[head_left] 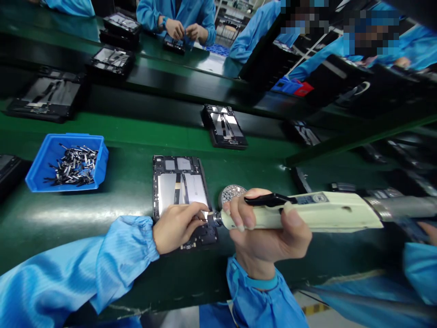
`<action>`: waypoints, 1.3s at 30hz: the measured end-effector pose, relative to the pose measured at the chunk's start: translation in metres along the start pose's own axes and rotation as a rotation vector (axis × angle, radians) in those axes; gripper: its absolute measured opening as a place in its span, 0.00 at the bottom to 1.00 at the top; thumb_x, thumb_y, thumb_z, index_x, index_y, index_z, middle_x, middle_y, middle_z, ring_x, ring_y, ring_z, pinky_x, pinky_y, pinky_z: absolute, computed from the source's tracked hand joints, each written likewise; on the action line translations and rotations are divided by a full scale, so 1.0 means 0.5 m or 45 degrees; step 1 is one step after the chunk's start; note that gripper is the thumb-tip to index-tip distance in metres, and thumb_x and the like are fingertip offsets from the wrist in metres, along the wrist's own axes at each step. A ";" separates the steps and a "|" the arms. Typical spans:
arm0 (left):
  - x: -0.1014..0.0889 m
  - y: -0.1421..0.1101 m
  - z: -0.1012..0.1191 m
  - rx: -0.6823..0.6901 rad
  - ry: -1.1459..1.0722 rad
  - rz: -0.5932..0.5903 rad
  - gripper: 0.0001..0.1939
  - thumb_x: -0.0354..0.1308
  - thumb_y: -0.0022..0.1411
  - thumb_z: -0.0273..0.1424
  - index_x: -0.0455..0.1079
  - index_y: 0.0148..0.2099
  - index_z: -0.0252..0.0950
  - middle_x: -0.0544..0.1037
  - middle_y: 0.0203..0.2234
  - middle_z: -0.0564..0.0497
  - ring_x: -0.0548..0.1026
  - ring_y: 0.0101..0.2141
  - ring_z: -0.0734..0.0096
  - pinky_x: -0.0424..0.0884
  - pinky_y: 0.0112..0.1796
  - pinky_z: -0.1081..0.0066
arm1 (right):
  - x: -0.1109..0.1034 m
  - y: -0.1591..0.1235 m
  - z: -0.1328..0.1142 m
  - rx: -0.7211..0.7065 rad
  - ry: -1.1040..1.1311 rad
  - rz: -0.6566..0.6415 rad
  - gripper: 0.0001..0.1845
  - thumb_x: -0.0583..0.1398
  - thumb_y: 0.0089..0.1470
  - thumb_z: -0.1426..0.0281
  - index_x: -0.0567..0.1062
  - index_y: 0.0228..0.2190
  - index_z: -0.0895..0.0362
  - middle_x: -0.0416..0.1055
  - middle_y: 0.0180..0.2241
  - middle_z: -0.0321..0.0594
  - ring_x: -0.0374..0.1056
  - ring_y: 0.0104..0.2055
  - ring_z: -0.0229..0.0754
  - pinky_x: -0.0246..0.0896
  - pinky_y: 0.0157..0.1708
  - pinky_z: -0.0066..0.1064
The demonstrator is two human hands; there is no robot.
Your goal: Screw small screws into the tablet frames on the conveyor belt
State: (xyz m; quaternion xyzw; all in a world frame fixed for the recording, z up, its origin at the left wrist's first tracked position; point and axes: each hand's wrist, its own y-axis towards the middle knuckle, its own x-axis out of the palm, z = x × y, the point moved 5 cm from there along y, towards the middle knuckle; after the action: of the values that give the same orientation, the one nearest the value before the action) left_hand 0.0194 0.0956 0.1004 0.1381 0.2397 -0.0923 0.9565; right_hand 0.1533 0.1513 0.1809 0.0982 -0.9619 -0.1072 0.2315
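Note:
My right hand (273,232) is wrapped round a cream-coloured electric screwdriver (334,212), which lies nearly level with its tip toward the left. Its black lever (269,199) runs along the top of the body. At the tip, the thumb and forefinger of my left hand (179,223) are pinched together; what they grip is too small to make out. Beneath my left hand lies an opened tablet (164,189) with its battery and flat cables showing. Just behind the screwdriver tip is a round metal screw tray (232,192), partly hidden by my right hand.
A blue bin (36,180) of small metal-and-black parts stands at the left. Another opened tablet (225,127) lies further back, with stacked tablets (112,61) beyond. Across the bench a co-worker's hands (184,31) handle a device. A green bar (358,132) crosses the right side.

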 end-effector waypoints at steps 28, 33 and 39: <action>-0.258 0.094 -0.287 -0.803 -0.473 0.574 0.07 0.62 0.63 0.18 0.80 0.34 0.29 0.77 0.21 0.53 0.72 0.19 0.80 0.73 0.21 0.81 | 0.259 0.241 0.277 0.071 -0.123 -0.061 0.16 0.68 0.46 0.56 0.77 0.22 0.55 0.62 0.10 0.27 0.57 0.12 0.33 0.67 0.18 0.29; -0.254 0.095 -0.294 -0.818 -0.495 0.581 0.07 0.63 0.62 0.18 0.80 0.32 0.29 0.76 0.19 0.53 0.73 0.19 0.79 0.73 0.21 0.81 | 0.259 0.238 0.299 0.072 -0.152 -0.066 0.16 0.68 0.47 0.56 0.76 0.22 0.55 0.61 0.10 0.27 0.59 0.13 0.33 0.67 0.19 0.29; -0.252 0.094 -0.296 -0.823 -0.496 0.591 0.06 0.64 0.62 0.19 0.79 0.32 0.29 0.77 0.21 0.53 0.72 0.18 0.80 0.73 0.20 0.81 | 0.259 0.237 0.302 0.077 -0.191 -0.079 0.17 0.68 0.49 0.55 0.75 0.22 0.54 0.60 0.10 0.26 0.58 0.13 0.34 0.69 0.20 0.31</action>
State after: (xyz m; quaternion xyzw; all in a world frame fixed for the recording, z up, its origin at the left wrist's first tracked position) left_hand -0.1426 0.1994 0.0462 -0.1379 0.0340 0.1804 0.9733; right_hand -0.0469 0.2583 0.1341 0.1265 -0.9758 -0.0923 0.1525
